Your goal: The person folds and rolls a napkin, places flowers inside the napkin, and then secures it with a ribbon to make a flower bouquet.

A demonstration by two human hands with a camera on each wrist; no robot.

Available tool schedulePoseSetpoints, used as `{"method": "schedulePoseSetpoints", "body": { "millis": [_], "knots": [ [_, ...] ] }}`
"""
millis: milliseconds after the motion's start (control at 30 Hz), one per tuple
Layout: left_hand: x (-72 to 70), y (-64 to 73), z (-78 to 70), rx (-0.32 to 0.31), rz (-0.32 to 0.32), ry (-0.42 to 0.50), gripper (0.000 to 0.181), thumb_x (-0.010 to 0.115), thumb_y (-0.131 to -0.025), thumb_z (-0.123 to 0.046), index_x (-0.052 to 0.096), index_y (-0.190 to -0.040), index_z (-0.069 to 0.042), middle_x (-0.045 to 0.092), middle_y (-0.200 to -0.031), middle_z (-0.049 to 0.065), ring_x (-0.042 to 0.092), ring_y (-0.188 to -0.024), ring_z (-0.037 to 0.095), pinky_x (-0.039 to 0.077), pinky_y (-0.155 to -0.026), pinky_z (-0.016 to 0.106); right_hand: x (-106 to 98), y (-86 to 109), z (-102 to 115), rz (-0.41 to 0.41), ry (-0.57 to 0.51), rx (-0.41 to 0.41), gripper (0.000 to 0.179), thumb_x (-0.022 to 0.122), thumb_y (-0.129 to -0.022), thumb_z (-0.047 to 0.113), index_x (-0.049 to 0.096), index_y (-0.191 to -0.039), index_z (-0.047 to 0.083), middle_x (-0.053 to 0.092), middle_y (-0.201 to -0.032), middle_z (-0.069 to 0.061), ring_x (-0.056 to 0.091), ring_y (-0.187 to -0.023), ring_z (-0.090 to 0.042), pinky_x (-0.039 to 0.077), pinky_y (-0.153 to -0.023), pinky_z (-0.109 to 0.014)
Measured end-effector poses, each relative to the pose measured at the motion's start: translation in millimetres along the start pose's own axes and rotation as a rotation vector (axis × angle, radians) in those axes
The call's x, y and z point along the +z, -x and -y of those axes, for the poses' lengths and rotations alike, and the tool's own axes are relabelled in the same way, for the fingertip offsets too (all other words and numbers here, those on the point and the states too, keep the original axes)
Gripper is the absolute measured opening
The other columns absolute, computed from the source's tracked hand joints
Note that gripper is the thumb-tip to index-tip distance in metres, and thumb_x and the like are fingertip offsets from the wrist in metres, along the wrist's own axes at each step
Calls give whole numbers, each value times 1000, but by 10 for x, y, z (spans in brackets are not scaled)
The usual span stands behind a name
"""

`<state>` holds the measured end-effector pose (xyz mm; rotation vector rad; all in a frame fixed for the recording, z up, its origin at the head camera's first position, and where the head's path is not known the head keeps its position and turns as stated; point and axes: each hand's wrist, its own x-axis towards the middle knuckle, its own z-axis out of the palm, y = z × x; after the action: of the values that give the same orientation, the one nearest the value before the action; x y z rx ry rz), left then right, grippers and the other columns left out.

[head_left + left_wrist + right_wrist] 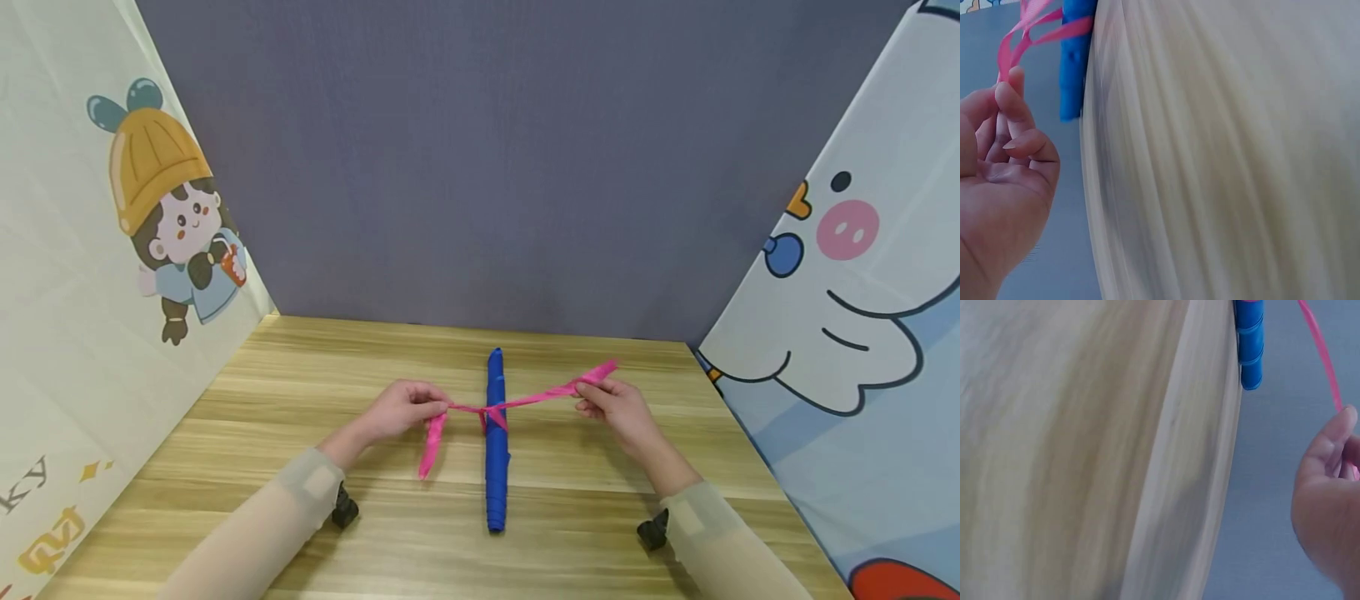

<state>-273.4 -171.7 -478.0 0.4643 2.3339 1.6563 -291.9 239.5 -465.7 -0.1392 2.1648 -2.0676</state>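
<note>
A rolled-up blue sheet [496, 475] lies lengthwise on the table, pointing away from me. Round its middle passes a pink ribbon [536, 398], crossed or knotted on top. My left hand [401, 408] pinches one side of the ribbon between thumb and fingers, and a loose tail hangs below it. On the other side, my right hand [615, 411] pinches the opposite end, whose tip sticks out past the fingers. Between the hands the ribbon runs fairly straight. The left wrist view shows loops of ribbon [1013, 47] above the left fingertips; the right wrist view shows the blue roll's end [1251, 372].
The wooden table [360, 533] reaches back to a grey-blue panel [450, 167]. Cartoon-printed cloths stand at the left [67, 250] and right [900, 350]. A small black device is fixed at each wrist.
</note>
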Motion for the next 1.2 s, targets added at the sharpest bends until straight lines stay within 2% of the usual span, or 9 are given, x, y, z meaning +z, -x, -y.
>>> {"method": "schedulePoseSetpoints", "body": {
  "millis": [233,467,633,800,867,967,1033,1100,1200],
  "knots": [
    [-166,75,36,-1,58,-76,22,73,-106,-13,80,-121,2,82,-104,19,73,-86,12,63,-79,25,-80,9,-45,-10,27,45,34,65,-112,15,67,-133,-12,79,-95,0,74,-85,-6,64,-83,-24],
    [-222,127,40,-3,102,-134,18,75,-104,-12,82,-116,-1,83,-104,18,69,-82,10,57,-72,23,-175,3,-135,-17,59,33,40,68,-111,15,64,-137,-15,79,-96,-1,77,-88,-10,64,-80,-23],
    [-239,154,50,-11,131,-127,19,74,-104,-10,81,-117,2,82,-102,22,67,-78,9,55,-68,22,-267,-8,-167,-9,119,-12,44,66,-111,12,59,-144,-16,81,-99,-4,76,-86,-9,64,-77,-24],
    [-238,169,46,-19,135,-113,20,73,-105,-9,81,-118,3,81,-102,23,67,-76,8,57,-67,22,-368,-23,-191,107,148,-38,44,59,-113,10,56,-148,-18,82,-106,-8,78,-88,-9,65,-78,-25],
    [-232,165,47,-22,133,-108,20,73,-105,-10,81,-118,3,81,-103,23,68,-75,8,58,-68,23,-418,-31,-206,206,95,-66,46,55,-115,10,52,-148,-21,82,-111,-8,79,-95,-11,65,-85,-26],
    [-230,154,47,-20,132,-107,19,73,-105,-10,81,-117,2,82,-103,22,69,-76,8,60,-70,24,-485,-40,-203,380,-48,-92,51,45,-119,14,44,-150,-26,81,-125,-11,79,-112,-18,64,-99,-33],
    [-231,145,45,-13,133,-110,18,73,-105,-10,81,-117,1,82,-103,22,70,-77,8,60,-71,25,-509,-43,-194,463,-116,-92,54,39,-120,15,38,-152,-28,78,-134,-16,77,-120,-22,61,-106,-38],
    [-231,135,41,-6,130,-124,17,73,-105,-10,82,-116,0,82,-103,22,70,-78,7,59,-70,24,-510,-38,-185,482,-90,-80,53,38,-121,15,38,-152,-28,74,-140,-21,76,-125,-23,59,-109,-41],
    [-232,124,30,4,124,-140,16,73,-105,-10,82,-115,-2,82,-104,20,70,-79,8,58,-71,23,-475,-24,-179,415,38,-39,49,51,-118,12,46,-151,-24,74,-137,-25,77,-123,-20,60,-106,-39]
  ]
}}
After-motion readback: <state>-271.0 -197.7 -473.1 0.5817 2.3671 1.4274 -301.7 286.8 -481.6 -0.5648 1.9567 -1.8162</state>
